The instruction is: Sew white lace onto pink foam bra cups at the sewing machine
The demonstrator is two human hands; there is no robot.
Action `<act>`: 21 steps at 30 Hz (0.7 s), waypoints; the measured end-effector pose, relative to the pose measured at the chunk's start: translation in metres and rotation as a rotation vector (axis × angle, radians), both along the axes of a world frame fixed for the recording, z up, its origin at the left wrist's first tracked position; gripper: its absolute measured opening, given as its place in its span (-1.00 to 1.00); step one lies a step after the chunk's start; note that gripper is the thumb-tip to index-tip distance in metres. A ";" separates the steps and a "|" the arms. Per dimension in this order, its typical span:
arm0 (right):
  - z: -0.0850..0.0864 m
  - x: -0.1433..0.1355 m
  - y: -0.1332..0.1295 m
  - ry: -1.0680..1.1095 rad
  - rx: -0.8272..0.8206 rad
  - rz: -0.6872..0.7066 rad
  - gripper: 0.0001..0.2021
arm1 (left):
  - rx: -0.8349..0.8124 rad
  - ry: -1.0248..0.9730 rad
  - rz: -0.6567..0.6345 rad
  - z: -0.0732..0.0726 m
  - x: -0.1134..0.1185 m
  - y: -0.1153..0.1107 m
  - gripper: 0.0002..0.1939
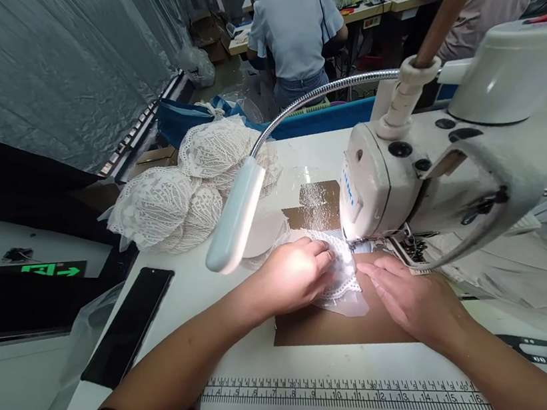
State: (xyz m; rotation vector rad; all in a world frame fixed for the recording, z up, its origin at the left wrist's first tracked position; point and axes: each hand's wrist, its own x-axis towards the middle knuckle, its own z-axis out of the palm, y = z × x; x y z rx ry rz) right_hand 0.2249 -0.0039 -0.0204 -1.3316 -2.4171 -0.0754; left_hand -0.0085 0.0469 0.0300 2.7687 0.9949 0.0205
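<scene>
A white lace piece (344, 283) with a pale sheet under its edge lies on the brown board (302, 330), below the needle area of the white sewing machine (371, 184). On the lace rests my left hand (297, 275), its fingers bent and pressed together; whatever is under the fingertips is hidden. At the right edge of the lace is my right hand (406, 293), fingers held together and pointing left, the fingertips close to the presser foot. A lit lamp (235, 217) on a bent metal neck hangs left of the machine.
Lace cups (152, 206) are piled at the back left of the white table (244, 309). A black phone (129, 327) lies at the left edge. A printed ruler (343, 397) runs along the front. Beyond the table, a person in light blue (297, 26) sits facing away.
</scene>
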 end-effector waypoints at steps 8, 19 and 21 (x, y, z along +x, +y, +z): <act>0.005 0.001 -0.003 0.154 0.009 0.172 -0.76 | 0.052 -0.059 -0.066 -0.018 0.011 -0.003 -0.55; 0.002 0.000 -0.006 0.123 -0.027 0.267 -0.80 | 0.069 -0.094 0.000 -0.026 0.021 -0.010 -0.55; 0.003 0.000 -0.006 0.124 -0.008 0.266 -0.78 | 0.069 -0.096 0.001 -0.026 0.021 -0.010 -0.54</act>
